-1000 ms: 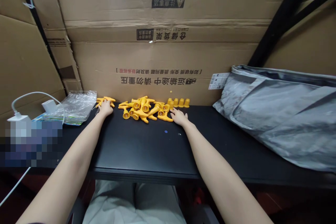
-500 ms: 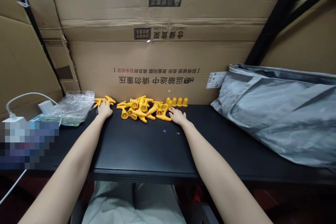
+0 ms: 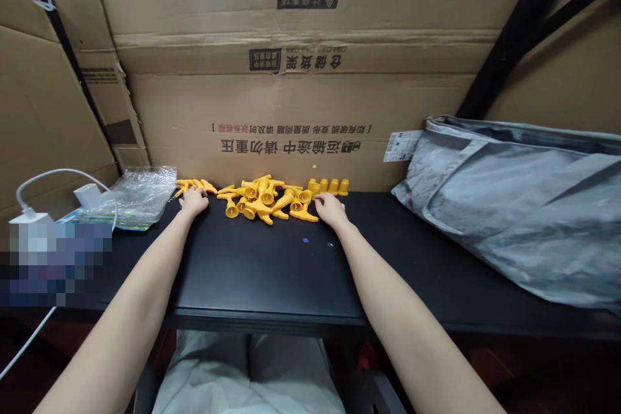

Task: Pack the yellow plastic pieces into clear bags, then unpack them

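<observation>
My left hand (image 3: 195, 201) rests at the left end of the yellow parts, fingers curled down among several small yellow forked pieces (image 3: 196, 185). Whatever is between its fingertips is hidden. Closed at the fingertips, my right hand (image 3: 332, 209) is against a small yellow plastic cup (image 3: 316, 188). That cup stands at the left of a row of similar upright yellow cups (image 3: 333, 186). Between my hands lies a heap of yellow T-shaped plastic handles (image 3: 262, 204) with bell-shaped ends, several of them showing metal inside.
Cardboard (image 3: 291, 97) walls the back of the black table (image 3: 272, 272). A grey bag (image 3: 509, 207) stands on the right. At left are clear plastic packaging (image 3: 145, 191), a white charger (image 3: 32, 233) with its cable, and a blurred-out item (image 3: 53, 265). A blue dot (image 3: 305, 240) lies in front.
My right hand has drawn its fingers together by the small cup. My left hand's fingers have curled slightly among the forked pieces. The view has shifted a little.
</observation>
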Action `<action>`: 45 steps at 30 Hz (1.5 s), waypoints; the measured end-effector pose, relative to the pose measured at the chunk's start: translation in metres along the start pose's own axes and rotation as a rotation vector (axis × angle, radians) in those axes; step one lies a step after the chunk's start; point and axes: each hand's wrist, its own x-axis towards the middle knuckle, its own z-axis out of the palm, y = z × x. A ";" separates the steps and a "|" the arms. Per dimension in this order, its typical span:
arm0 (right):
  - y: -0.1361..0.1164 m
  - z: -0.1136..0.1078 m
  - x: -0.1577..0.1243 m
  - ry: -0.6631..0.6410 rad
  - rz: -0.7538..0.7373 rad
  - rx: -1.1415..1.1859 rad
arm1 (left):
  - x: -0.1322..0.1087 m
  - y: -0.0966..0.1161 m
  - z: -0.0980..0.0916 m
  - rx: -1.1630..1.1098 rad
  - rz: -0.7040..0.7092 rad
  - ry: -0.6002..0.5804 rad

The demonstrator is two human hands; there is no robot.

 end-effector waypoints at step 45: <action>-0.093 -0.016 -0.036 0.248 -0.885 0.130 | -0.093 0.074 -0.025 -0.182 0.654 0.355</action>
